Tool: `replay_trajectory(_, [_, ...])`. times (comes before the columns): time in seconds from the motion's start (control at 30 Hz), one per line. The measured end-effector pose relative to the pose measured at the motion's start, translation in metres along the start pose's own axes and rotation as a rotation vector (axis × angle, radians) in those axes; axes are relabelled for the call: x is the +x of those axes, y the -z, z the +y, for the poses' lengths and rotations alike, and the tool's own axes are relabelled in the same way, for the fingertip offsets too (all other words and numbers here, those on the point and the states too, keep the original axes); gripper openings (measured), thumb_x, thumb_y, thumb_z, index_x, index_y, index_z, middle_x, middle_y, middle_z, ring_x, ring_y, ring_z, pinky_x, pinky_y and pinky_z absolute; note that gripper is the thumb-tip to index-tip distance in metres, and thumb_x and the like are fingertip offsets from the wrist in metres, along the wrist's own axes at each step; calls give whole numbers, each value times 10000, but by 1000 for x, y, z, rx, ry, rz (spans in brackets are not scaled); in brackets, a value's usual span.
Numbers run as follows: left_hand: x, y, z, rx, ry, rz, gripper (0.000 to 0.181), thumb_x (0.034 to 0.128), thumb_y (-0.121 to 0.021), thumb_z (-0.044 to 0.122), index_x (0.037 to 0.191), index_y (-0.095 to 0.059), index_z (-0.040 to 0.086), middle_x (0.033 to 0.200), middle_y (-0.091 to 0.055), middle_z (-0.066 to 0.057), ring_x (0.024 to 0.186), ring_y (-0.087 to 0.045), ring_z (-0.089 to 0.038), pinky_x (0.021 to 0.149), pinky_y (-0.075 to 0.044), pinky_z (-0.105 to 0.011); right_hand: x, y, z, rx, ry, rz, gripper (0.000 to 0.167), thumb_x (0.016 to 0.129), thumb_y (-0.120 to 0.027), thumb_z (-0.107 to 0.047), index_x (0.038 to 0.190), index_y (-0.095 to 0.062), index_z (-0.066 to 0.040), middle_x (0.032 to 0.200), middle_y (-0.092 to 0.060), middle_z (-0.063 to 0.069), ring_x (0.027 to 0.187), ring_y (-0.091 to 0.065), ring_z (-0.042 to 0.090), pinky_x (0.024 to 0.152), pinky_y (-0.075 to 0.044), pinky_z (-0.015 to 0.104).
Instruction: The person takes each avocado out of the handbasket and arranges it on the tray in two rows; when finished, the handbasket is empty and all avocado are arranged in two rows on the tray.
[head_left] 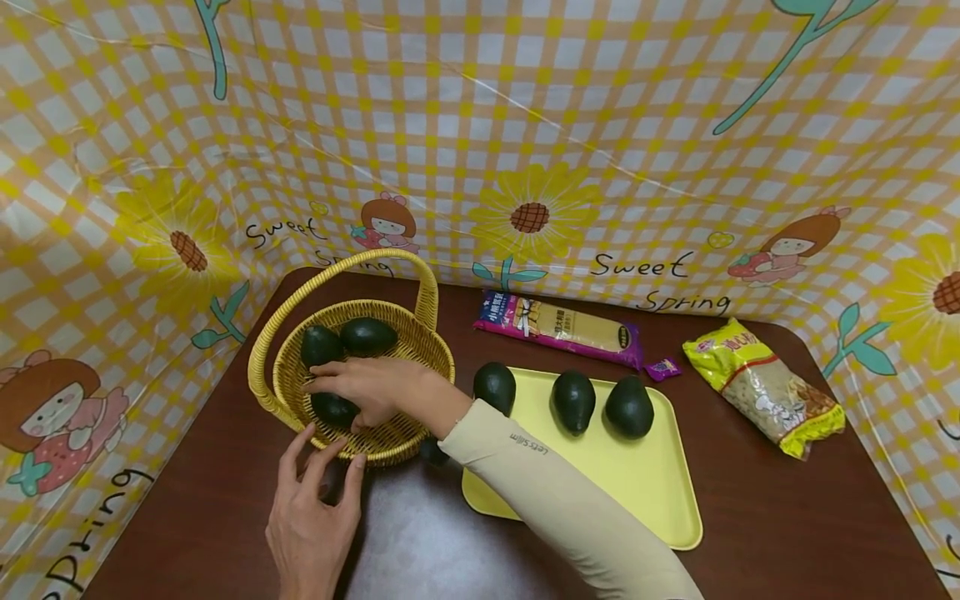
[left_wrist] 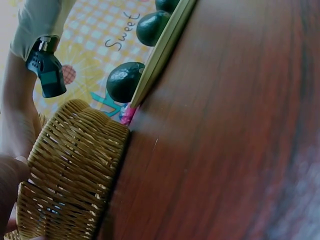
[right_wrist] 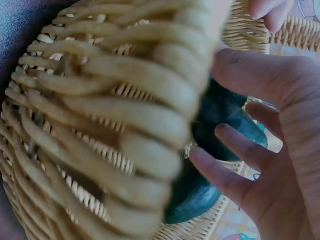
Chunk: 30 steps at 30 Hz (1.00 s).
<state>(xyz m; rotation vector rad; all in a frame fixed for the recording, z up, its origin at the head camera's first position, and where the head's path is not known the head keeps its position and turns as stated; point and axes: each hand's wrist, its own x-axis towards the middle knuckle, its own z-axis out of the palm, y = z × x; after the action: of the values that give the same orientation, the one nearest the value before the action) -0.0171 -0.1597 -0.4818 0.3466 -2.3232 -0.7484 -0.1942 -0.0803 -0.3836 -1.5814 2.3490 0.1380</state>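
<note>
A yellow wicker basket with a tall arched handle stands at the left of the table. Inside it lie a round-looking avocado, a second avocado at the back, and a third avocado nearer the front. My right hand reaches into the basket over the front avocado; its fingers are spread and relaxed beside the dark fruit, not wrapped round it. At the basket's near rim is my left hand, loosely spread, fingertips at the wicker; the left wrist view shows its thumb against the rim.
Right of the basket, a yellow tray bears three avocados. Behind it lie a purple noodle pack and a small purple packet. A yellow snack bag lies at the right. Patterned cloth walls the back and sides.
</note>
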Motion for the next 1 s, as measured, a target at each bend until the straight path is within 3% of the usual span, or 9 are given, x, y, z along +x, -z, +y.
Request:
replay_trajectory(0.3, [0, 0, 0, -8, -8, 4, 312, 904, -906, 302, 1148, -828, 123, 1468, -635, -124, 728, -707, -306, 497, -514, -409, 2, -9, 2, 2, -6, -12, 867, 958, -857, -265, 1683, -382, -311, 1735, -353, 11, 1404, -594, 208, 1136, -484, 327])
replay_trajectory(0.6, [0, 0, 0, -10, -11, 6, 304, 908, -904, 302, 1148, -829, 133, 1472, -634, -122, 740, -707, -310, 496, -510, -416, -2, -10, 2, -21, 7, -1, 938, 900, -912, -348, 1675, -385, -301, 1672, -437, 30, 1409, -580, 190, 1141, -481, 323])
replay_trajectory(1.0, [1, 0, 1, -16, -14, 13, 299, 893, -917, 273, 1145, -831, 139, 1468, -638, -115, 725, -699, -295, 506, -499, -410, -5, -18, 4, 10, 5, 34, 910, 924, -882, -395, 1675, -387, -260, 1631, -461, 44, 1365, -607, 162, 1118, -491, 285])
